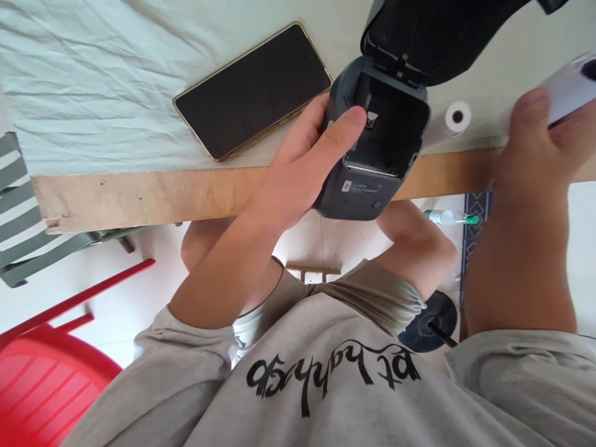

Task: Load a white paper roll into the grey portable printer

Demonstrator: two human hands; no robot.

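Note:
My left hand (311, 155) is wrapped round a dark grey portable printer (372, 186), its thumb on the rim of the paper bay. The printer's black lid (419, 37) stands open at the top, and no roll shows in the bay. On the right, my right hand (540, 130) grips a white paper roll (568, 90), which runs partly out of the frame. A smaller white paper roll (457, 117) lies on the table just right of the printer. Left of the printer lies a smartphone (254, 90) with a dark screen.
A pale cloth (93, 93) covers the table, whose bare wooden edge (162, 195) runs in front of me. Below left are a red plastic chair (51, 385) and a green-and-white striped chair (18, 198). A bottle with a green cap (449, 217) is on the floor.

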